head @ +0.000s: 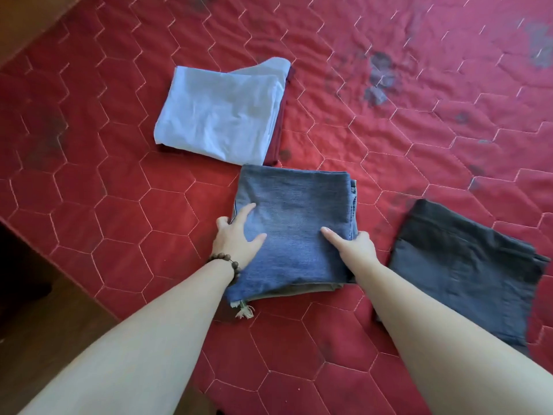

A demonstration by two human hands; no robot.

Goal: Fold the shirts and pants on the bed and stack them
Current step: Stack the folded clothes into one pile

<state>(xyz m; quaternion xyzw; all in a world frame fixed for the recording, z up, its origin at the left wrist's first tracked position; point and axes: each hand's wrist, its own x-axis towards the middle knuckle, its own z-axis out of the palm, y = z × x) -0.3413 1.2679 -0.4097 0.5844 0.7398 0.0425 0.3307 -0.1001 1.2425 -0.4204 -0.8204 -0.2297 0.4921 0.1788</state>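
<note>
Both hands are on the folded blue jeans [294, 232], which lie on the red quilted bed [119, 205] directly ahead of the person. The left hand [236, 235] rests at the jeans' left edge, fingers spread and nearly straight; its thumb and forefinger lie flat on the denim, while the other fingertips reach over the edge and are partly hidden. A beaded bracelet [229, 265] circles that wrist. The right hand [356, 242] sits at the jeans' right edge, where the stacked folds show: its thumb lies straight on the top layer, pointing toward the left hand, and its other fingers curl around the edge and go under the cloth, so it grips that side. A thin strip of tan fabric [314, 290] peeks out beneath the jeans' near edge, between the two forearms, and a frayed pale tassel [245, 310] hangs at the near left corner, just below the left wrist.

Beyond the left hand, a little farther up the bed, lies a folded light blue shirt [221, 115], resting on a dark maroon garment [279, 130] that shows only along its right side. To the right of the right hand, close to but apart from the jeans, lies a folded dark grey garment [463, 265], which the right forearm partly covers at its near corner.
</note>
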